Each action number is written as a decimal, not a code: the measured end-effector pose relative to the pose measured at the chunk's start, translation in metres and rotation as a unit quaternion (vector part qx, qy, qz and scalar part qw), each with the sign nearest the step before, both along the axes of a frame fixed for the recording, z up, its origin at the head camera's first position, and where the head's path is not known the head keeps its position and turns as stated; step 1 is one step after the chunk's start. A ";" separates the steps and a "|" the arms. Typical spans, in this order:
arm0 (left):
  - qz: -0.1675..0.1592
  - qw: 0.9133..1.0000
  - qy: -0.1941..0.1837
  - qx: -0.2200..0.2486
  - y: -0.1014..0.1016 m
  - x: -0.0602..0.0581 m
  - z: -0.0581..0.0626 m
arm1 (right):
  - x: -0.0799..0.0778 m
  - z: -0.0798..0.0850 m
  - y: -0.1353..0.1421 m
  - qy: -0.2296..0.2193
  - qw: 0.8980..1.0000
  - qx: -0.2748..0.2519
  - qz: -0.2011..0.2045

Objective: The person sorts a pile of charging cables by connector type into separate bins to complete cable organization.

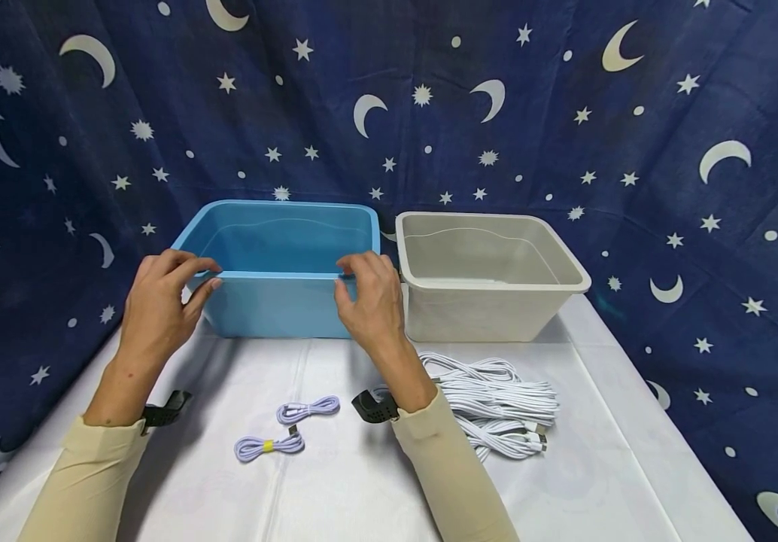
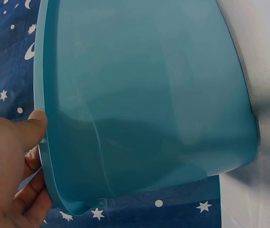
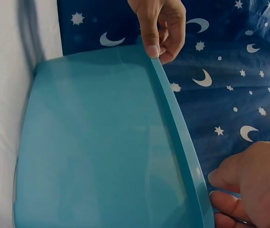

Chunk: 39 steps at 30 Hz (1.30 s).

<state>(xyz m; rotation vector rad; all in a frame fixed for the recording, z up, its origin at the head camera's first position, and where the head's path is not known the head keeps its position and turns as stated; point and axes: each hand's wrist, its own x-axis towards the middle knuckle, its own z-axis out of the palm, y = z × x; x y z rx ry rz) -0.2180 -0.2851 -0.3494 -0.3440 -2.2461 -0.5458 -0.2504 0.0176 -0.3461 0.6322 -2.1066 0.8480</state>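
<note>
A blue plastic bin (image 1: 281, 305) stands at the back left on the table. My left hand (image 1: 162, 305) pinches its front rim near the left corner, thumb outside and fingers inside; the left wrist view shows the thumb (image 2: 39, 121) on the lip. Near the front right corner is my right hand (image 1: 372, 301), its thumb and fingers parted around the rim. In the right wrist view, a small gap shows between the right thumb (image 3: 220, 175) and the lip. Two coiled lilac cables, one (image 1: 308, 409) behind the other (image 1: 269, 446), lie between my forearms.
A light grey bin (image 1: 473, 312) stands close to the blue one's right. In front of it lies a pile of bundled white cables (image 1: 497, 403), partly behind my right forearm. A dark blue curtain (image 1: 430, 98) with moons and stars hangs behind the white-covered table (image 1: 335, 497).
</note>
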 end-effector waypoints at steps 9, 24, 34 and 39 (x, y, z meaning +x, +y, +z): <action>-0.004 1.000 0.004 0.001 -0.001 -0.002 -0.002 | 0.010 0.000 0.003 0.013 1.000 0.016 0.002; -0.003 1.000 0.010 0.002 0.000 -0.003 -0.003 | 0.034 -0.001 0.001 0.012 0.999 0.042 0.016; -0.004 1.000 0.014 -0.002 0.000 -0.002 -0.002 | 0.050 -0.019 -0.004 0.013 0.994 0.100 0.047; 0.000 1.000 0.013 -0.003 0.001 -0.001 -0.002 | 0.059 -0.026 -0.005 -0.011 0.989 0.129 0.068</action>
